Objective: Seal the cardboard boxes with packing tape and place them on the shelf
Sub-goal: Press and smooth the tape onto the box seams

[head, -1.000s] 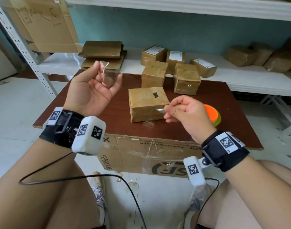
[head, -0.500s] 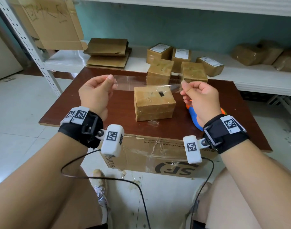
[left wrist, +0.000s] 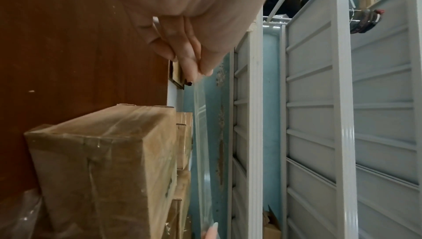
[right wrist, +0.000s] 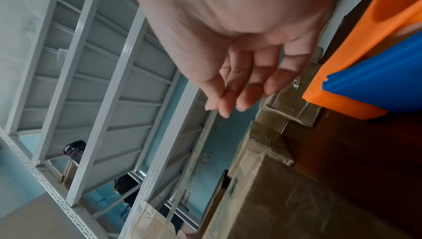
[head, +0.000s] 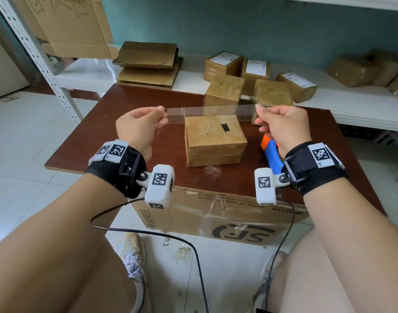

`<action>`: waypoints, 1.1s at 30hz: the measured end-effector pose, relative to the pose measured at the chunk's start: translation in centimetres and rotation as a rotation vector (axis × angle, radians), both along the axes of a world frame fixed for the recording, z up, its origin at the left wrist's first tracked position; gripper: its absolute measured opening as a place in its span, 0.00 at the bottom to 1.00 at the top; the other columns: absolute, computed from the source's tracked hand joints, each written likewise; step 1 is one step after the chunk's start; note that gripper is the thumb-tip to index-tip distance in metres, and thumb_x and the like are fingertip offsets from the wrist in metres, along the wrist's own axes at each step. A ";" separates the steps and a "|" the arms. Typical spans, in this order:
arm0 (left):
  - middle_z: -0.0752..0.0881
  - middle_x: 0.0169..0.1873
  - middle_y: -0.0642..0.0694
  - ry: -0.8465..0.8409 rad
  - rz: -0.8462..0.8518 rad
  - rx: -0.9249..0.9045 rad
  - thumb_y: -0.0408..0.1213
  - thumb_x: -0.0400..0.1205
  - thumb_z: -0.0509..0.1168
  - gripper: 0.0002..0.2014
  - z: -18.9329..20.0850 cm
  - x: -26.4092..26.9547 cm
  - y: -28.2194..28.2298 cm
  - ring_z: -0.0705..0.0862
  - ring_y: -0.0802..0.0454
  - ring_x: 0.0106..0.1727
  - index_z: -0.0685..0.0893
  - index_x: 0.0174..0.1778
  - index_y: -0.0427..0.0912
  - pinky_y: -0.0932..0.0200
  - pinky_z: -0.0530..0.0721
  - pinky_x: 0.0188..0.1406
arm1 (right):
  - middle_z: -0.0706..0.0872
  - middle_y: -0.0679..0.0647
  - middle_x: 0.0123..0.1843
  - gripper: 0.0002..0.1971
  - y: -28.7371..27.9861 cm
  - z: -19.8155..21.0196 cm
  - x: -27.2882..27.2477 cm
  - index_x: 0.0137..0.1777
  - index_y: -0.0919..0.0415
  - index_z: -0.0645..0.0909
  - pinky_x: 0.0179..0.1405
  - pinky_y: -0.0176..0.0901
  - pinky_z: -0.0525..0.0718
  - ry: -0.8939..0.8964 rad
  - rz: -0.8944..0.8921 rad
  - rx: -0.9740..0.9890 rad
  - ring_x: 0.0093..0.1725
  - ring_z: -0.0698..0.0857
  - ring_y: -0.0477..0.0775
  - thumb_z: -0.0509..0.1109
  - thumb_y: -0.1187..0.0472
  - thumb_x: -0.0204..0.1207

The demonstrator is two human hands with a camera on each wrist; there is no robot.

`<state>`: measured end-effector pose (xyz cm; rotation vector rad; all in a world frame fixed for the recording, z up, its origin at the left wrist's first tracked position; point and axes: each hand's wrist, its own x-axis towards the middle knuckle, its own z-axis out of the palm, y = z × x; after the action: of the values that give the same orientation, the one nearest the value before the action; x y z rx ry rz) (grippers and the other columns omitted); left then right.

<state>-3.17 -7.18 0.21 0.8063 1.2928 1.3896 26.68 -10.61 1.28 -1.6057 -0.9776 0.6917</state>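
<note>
Head view: both hands' fingers (head: 159,108) pinch a clear tape strip (head: 210,112) above the unsealed nearest cardboard box (head: 214,140); several taped boxes (head: 250,68) already shelved beyond.

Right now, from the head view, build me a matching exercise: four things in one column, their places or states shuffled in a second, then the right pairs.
Things
1. strip of clear tape
2. nearest box
3. tape dispenser
4. flattened cardboard

Places or states
A. stacked on the white shelf
B. stretched between the left hand and right hand
C. lying on the table under the right hand
D. standing mid-table, below the tape

Pairs: 1-B, 2-D, 3-C, 4-A
</note>
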 end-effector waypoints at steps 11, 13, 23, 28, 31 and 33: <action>0.96 0.41 0.43 0.015 0.001 -0.095 0.36 0.83 0.80 0.07 -1.7 0.0 0.2 0.95 0.56 0.41 0.94 0.53 0.37 0.63 0.89 0.46 | 0.93 0.51 0.38 0.09 1.2 -1.6 0.0 0.51 0.59 0.89 0.31 0.37 0.84 -0.042 -0.005 -0.056 0.31 0.90 0.47 0.78 0.53 0.85; 0.97 0.44 0.42 -0.001 -0.007 -0.114 0.35 0.83 0.80 0.07 -1.8 0.2 0.0 0.95 0.57 0.42 0.93 0.53 0.37 0.64 0.90 0.45 | 0.91 0.51 0.37 0.09 1.2 -1.7 0.0 0.51 0.60 0.88 0.32 0.37 0.86 -0.037 -0.009 -0.055 0.35 0.94 0.50 0.78 0.54 0.85; 0.97 0.48 0.41 -0.088 -0.034 -0.201 0.33 0.84 0.78 0.04 -1.8 0.5 -0.4 0.94 0.55 0.44 0.92 0.53 0.38 0.57 0.91 0.62 | 0.89 0.54 0.35 0.09 1.4 -3.2 0.0 0.46 0.59 0.84 0.34 0.42 0.88 0.006 -0.020 -0.064 0.40 0.97 0.55 0.76 0.56 0.87; 0.97 0.46 0.42 -0.111 -0.033 -0.234 0.33 0.85 0.78 0.03 -1.8 0.7 -0.2 0.95 0.55 0.46 0.91 0.49 0.40 0.58 0.90 0.60 | 0.89 0.54 0.35 0.09 1.4 -3.3 0.4 0.46 0.58 0.84 0.36 0.45 0.89 -0.008 -0.012 -0.066 0.40 0.97 0.57 0.76 0.56 0.87; 0.97 0.46 0.43 -0.113 -0.035 -0.250 0.33 0.84 0.78 0.03 -2.0 0.8 -0.2 0.96 0.54 0.48 0.90 0.48 0.40 0.59 0.91 0.57 | 0.89 0.55 0.35 0.09 1.4 -3.5 0.3 0.46 0.58 0.83 0.41 0.50 0.93 -0.055 -0.016 -0.063 0.41 0.97 0.58 0.75 0.56 0.87; 0.97 0.46 0.43 -0.114 -0.033 -0.263 0.32 0.84 0.78 0.03 -2.0 0.9 -0.1 0.96 0.54 0.48 0.90 0.48 0.40 0.60 0.91 0.55 | 0.88 0.57 0.36 0.09 1.4 -3.6 -0.2 0.49 0.60 0.82 0.43 0.53 0.95 -0.136 -0.017 -0.059 0.40 0.96 0.59 0.72 0.57 0.89</action>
<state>-2.24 -7.31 -1.83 0.5596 1.3330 1.1913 26.53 -9.24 -2.30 -1.7290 -1.0488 0.6112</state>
